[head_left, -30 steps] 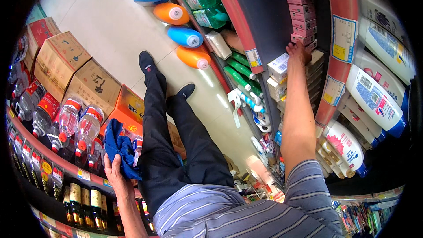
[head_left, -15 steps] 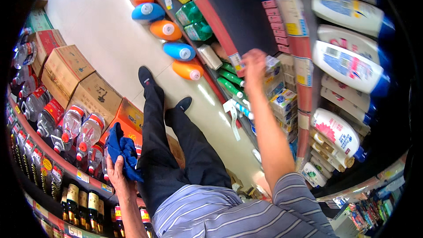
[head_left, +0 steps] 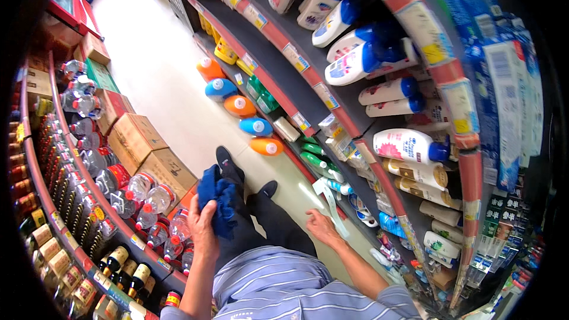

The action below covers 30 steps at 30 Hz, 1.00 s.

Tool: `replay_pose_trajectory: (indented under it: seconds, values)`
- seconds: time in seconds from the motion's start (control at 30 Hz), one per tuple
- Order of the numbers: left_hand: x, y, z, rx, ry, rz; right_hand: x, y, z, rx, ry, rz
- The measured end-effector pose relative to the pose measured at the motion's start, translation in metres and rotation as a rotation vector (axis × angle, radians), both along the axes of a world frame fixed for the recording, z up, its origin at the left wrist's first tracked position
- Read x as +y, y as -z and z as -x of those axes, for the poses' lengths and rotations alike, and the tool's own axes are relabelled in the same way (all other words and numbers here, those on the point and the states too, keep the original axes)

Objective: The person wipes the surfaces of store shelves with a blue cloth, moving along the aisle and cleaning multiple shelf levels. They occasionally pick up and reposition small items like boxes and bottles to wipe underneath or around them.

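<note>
A crumpled dark blue cloth [head_left: 218,202] is gripped in my left hand [head_left: 203,226], in front of my dark trousers. The fingers are closed round its near side, and part of the cloth hangs over toward my leg. My right hand [head_left: 323,227] hangs low over the aisle to the right of my legs, its fingers loosely bent and a little apart, with nothing seen in it. Closest to that hand is a white strip [head_left: 332,207] sticking out from the lower right shelf. I cannot make out any contact between them.
White shampoo bottles with blue caps [head_left: 409,145] fill the right shelf. Below, orange and blue bottles [head_left: 255,127] stand along the aisle floor [head_left: 154,53]. On the left are cardboard boxes [head_left: 136,139], clear plastic jugs with red caps [head_left: 159,198] and dark bottles [head_left: 139,275].
My right hand has come down from the right-hand shelf edge to beside my legs. My view has turned, showing more shelving. The cloth stays in my left hand.
</note>
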<state>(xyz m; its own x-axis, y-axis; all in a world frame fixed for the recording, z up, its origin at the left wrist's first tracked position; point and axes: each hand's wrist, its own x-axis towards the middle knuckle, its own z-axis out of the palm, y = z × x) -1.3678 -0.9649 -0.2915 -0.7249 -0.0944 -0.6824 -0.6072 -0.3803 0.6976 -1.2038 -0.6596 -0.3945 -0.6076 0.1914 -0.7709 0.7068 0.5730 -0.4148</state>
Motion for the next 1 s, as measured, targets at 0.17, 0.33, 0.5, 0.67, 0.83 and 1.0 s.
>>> replay_pose_trajectory:
  seconds: [0.17, 0.33, 0.5, 0.67, 0.83, 1.0]
  values:
    - [0.048, -0.028, 0.030, 0.181, 0.228, -0.047, 0.045, -0.019, -0.044, 0.076, 0.303, -0.009]
    - [0.082, -0.038, 0.096, 0.330, 0.402, 0.101, 0.053, -0.028, -0.080, 0.129, 0.563, -0.086]
    - [0.130, -0.046, 0.177, 0.872, 0.526, 0.538, 0.029, -0.014, -0.129, 0.123, 0.695, -0.067]
    - [0.182, -0.020, 0.229, 1.107, 0.618, 0.710, -0.018, -0.013, -0.145, 0.078, 0.889, -0.037]
    - [0.179, 0.005, 0.248, 0.427, 0.684, 0.045, -0.065, -0.014, -0.159, 0.176, 1.064, -0.040]
    - [0.174, -0.076, 0.209, 0.673, 0.402, -0.047, -0.104, -0.002, -0.193, 0.371, 0.832, -0.186]
